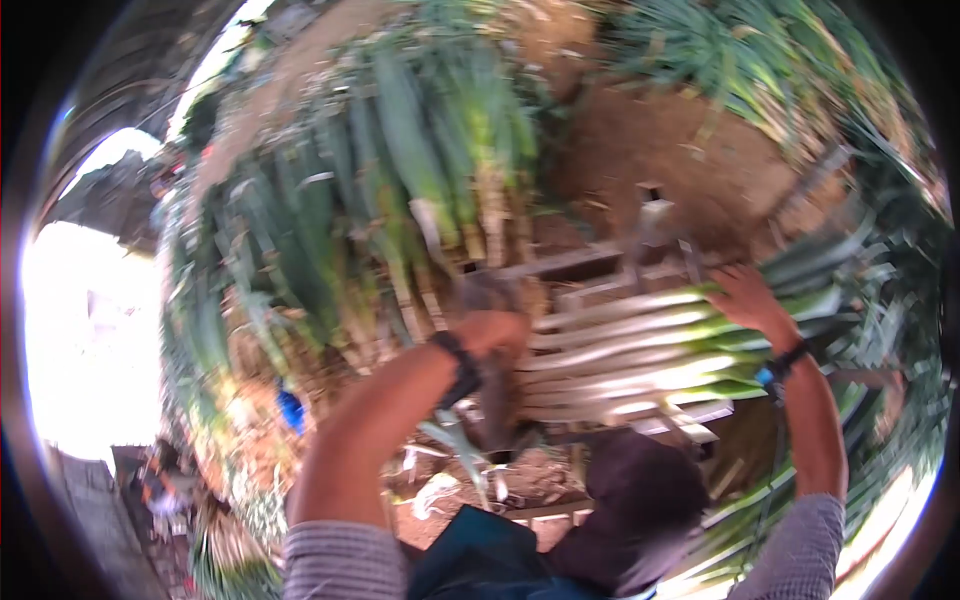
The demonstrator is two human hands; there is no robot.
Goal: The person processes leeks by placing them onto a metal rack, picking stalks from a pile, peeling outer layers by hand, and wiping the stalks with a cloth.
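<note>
A row of leeks lies side by side on a low frame, white ends to the left and green leaves to the right. My right hand rests with fingers spread on the upper leeks, where white turns green. At the white ends, my left hand is bent inward beside a dark, blurred object; its fingers are hidden and smeared. Dark bands circle both wrists.
Many leeks stand in a dense row at the upper left. More leek leaves lie at the upper right and along the right side. A blue object is at the left. A person is far off at the lower left.
</note>
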